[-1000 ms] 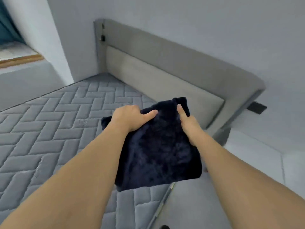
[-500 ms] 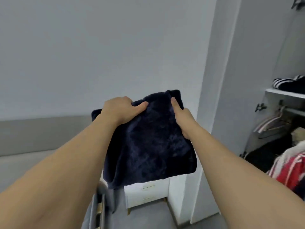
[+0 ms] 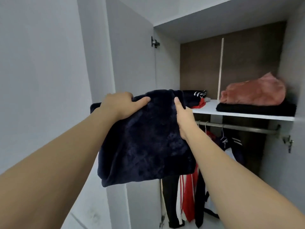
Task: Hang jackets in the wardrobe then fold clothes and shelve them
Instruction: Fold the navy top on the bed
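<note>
From the head camera, you hold a folded dark navy plush garment up in front of the open grey wardrobe. Your left hand grips its top left edge, thumb laid across the near face and fingers curled behind. Your right hand pinches the top right edge, thumb on the near face and the rest hidden behind the cloth. The garment hangs from both hands, its top about level with the white wardrobe shelf and just left of that shelf's near edge; it is not on the shelf yet.

On the shelf, far left, lies a dark folded piece with white stripes and red trim. To the right sits a pink fluffy folded garment on top of a flat black folded garment. Below the shelf, a metal hanging rail carries hung jackets in red, white and black.

Judging by this, the hanging looks done and several folded pieces are shelved. This navy one is folded and needs placing; the bare stretch of shelf between the two stacks looks the likely spot. Whether more clothes wait elsewhere, you cannot tell from here.
</note>
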Tool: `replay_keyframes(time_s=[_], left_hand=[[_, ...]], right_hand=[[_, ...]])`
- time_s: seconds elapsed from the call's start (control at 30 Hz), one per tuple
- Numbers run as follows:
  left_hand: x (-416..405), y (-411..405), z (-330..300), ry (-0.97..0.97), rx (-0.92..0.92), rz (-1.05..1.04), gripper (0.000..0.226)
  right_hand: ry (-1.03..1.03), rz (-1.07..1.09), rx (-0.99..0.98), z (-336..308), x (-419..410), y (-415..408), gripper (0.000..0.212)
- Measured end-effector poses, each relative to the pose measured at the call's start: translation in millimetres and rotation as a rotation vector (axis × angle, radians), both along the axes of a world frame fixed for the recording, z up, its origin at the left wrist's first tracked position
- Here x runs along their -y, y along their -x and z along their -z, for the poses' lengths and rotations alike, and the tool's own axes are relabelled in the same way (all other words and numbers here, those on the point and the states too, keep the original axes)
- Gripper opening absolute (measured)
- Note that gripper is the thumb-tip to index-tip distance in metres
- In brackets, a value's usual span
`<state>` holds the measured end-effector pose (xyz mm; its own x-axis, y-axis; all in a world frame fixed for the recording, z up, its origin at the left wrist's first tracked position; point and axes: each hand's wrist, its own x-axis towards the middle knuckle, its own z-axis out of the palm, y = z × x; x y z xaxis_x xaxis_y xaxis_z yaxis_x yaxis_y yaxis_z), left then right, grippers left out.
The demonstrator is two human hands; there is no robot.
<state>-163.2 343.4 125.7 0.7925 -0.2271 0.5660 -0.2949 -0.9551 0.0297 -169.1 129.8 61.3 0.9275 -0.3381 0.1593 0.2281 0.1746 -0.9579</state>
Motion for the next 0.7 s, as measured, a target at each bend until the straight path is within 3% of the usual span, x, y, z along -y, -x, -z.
replay_keyframes(time_s=[0.13, 0.2, 0.27, 0.33, 0.4, 0.47, 0.53, 0.6, 0.7], left_hand=[[33, -40, -14, 0.060, 0.249, 0.089, 0.089], [43, -60, -16, 0.185, 0.226, 0.084, 0.105], [50, -83, -15, 0.401, 0.019, 0.147, 0.126], [61, -105, -12, 0.694, -0.369, 0.307, 0.140], [77, -122, -7, 0.844, -0.803, 0.486, 0.130], [98, -141, -7, 0.823, -1.022, 0.629, 0.100], [122, -163, -13, 0.875, -1.000, 0.631, 0.086], [142, -187, -23, 0.997, -0.858, 0.569, 0.073], [170, -222, -41, 1.140, -0.629, 0.530, 0.050]], right_hand=[[-0.067, 0.210, 0.033, -24, 41, -7, 0.056], [-0.129, 0.322, 0.034, -33, 61, -10, 0.073], [-0.197, 0.412, 0.053, -40, 82, -14, 0.080], [-0.265, 0.480, 0.089, -45, 102, -21, 0.069], [-0.297, 0.533, 0.107, -53, 118, -32, 0.060], [-0.277, 0.579, 0.116, -63, 135, -48, 0.053], [-0.227, 0.622, 0.105, -78, 152, -70, 0.056], [-0.199, 0.673, 0.061, -93, 174, -99, 0.063], [-0.139, 0.556, -0.034, -114, 199, -144, 0.064]])
